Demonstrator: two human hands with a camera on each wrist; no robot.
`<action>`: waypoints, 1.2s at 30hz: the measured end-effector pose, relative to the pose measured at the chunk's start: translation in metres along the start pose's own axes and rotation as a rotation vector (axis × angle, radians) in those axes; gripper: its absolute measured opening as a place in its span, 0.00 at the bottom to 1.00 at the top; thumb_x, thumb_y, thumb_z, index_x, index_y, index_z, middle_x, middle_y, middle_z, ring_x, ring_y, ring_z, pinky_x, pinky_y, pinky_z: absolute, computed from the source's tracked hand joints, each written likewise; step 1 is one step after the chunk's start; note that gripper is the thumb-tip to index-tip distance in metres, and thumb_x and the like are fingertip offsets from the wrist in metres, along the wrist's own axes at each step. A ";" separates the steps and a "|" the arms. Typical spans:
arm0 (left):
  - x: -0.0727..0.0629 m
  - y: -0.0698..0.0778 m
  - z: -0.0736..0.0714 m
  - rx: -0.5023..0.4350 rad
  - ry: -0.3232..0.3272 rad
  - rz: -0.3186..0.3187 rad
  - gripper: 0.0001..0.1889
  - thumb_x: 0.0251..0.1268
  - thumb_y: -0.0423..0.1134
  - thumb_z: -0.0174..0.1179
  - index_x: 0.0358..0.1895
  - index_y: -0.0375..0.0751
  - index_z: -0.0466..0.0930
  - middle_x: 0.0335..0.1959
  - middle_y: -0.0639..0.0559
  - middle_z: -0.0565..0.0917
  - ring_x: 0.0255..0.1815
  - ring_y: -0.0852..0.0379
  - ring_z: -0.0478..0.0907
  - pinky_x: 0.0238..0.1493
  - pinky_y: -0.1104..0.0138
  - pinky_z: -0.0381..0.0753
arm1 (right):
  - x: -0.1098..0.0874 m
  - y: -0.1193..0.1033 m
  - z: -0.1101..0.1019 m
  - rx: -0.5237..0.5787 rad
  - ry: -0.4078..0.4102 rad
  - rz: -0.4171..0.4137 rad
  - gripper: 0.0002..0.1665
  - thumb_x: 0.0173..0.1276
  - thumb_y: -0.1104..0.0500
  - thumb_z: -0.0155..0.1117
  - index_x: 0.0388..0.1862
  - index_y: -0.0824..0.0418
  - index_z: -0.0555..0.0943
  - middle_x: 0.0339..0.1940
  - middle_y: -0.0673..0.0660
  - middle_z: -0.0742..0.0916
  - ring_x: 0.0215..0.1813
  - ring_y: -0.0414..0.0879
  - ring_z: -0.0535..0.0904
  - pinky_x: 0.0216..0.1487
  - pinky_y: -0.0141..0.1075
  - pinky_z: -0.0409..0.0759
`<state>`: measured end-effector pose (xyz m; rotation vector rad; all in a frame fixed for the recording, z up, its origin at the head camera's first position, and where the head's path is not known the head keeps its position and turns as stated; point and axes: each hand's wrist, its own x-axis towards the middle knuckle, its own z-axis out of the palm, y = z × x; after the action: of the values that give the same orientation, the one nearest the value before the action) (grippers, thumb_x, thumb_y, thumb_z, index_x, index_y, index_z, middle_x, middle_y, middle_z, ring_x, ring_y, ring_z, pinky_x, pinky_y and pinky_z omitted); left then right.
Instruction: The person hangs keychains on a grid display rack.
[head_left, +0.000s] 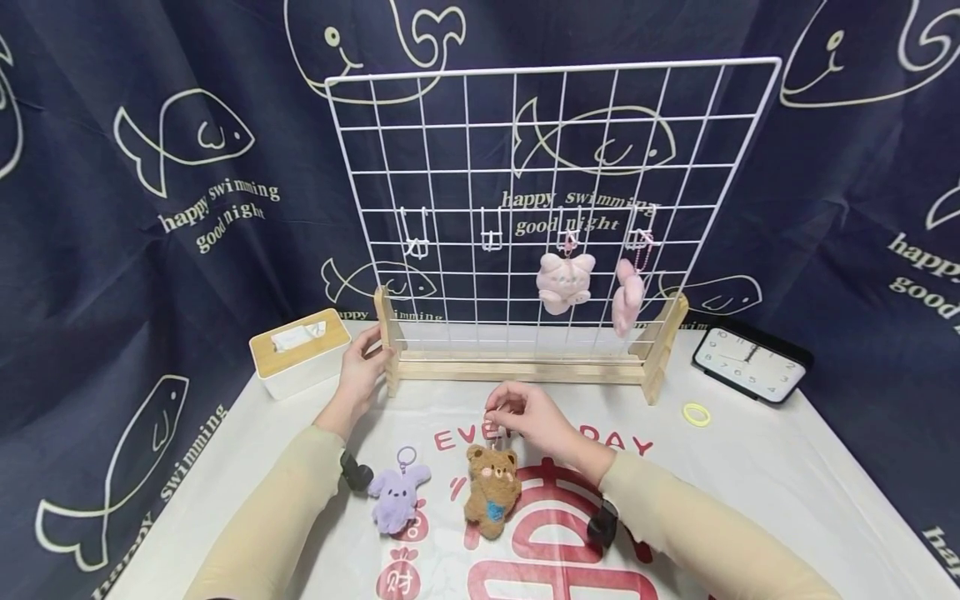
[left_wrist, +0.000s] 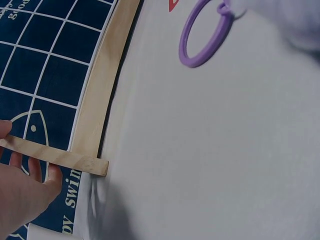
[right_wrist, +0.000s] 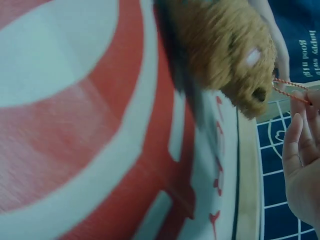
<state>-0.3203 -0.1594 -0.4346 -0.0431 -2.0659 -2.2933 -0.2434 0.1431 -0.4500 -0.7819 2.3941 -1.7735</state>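
Observation:
My right hand (head_left: pixel 536 417) pinches the orange bead chain (right_wrist: pixel 292 95) of a brown plush bear keychain (head_left: pixel 493 492). The bear hangs from it close over the white tablecloth, with a blue patch on its belly. My left hand (head_left: pixel 363 371) holds the left wooden upright (left_wrist: pixel 55 154) of the grid stand, thumb on one side and fingers on the other. Between my forearms lies a lilac plush keychain (head_left: pixel 395 500) with long ears and a purple ring (left_wrist: pixel 192 55). Two pink plush keychains, one facing front (head_left: pixel 566 283) and one turned sideways (head_left: pixel 628 298), hang on the white wire grid (head_left: pixel 517 171).
Further hooks, such as the left one (head_left: pixel 416 247), sit on the grid. A white tissue box (head_left: pixel 300 379) with a wooden lid stands at the left. On the right are a black-framed clock (head_left: pixel 750 362) and a yellow ring (head_left: pixel 696 414). Dark blue fabric (head_left: pixel 225 50) hangs behind.

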 end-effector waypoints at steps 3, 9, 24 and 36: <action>-0.003 0.004 0.002 0.000 -0.003 0.000 0.31 0.70 0.20 0.53 0.76 0.29 0.61 0.76 0.31 0.62 0.75 0.32 0.61 0.73 0.46 0.68 | 0.002 -0.005 -0.004 0.032 0.033 -0.018 0.04 0.67 0.70 0.69 0.40 0.69 0.83 0.34 0.66 0.88 0.32 0.46 0.83 0.27 0.29 0.78; 0.001 0.001 0.000 0.000 0.002 -0.016 0.31 0.70 0.21 0.53 0.76 0.30 0.62 0.76 0.33 0.62 0.75 0.34 0.61 0.74 0.47 0.68 | 0.007 -0.016 -0.014 0.062 0.059 -0.035 0.05 0.68 0.70 0.68 0.41 0.70 0.83 0.35 0.63 0.89 0.35 0.42 0.84 0.36 0.29 0.83; 0.014 -0.026 -0.006 0.020 0.039 0.027 0.30 0.71 0.23 0.54 0.75 0.35 0.64 0.74 0.38 0.66 0.74 0.37 0.64 0.72 0.49 0.71 | 0.027 -0.041 -0.025 0.030 0.110 -0.119 0.05 0.66 0.72 0.69 0.39 0.71 0.82 0.30 0.66 0.87 0.32 0.49 0.83 0.34 0.30 0.82; 0.015 -0.027 -0.006 0.019 0.026 0.034 0.30 0.71 0.23 0.54 0.75 0.35 0.64 0.75 0.37 0.66 0.74 0.37 0.64 0.73 0.49 0.70 | 0.045 -0.072 -0.027 -0.020 0.177 -0.139 0.04 0.67 0.72 0.69 0.37 0.70 0.82 0.31 0.68 0.88 0.30 0.47 0.82 0.31 0.28 0.78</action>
<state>-0.3369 -0.1631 -0.4612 -0.0464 -2.0579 -2.2423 -0.2662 0.1326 -0.3643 -0.8470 2.5279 -1.9505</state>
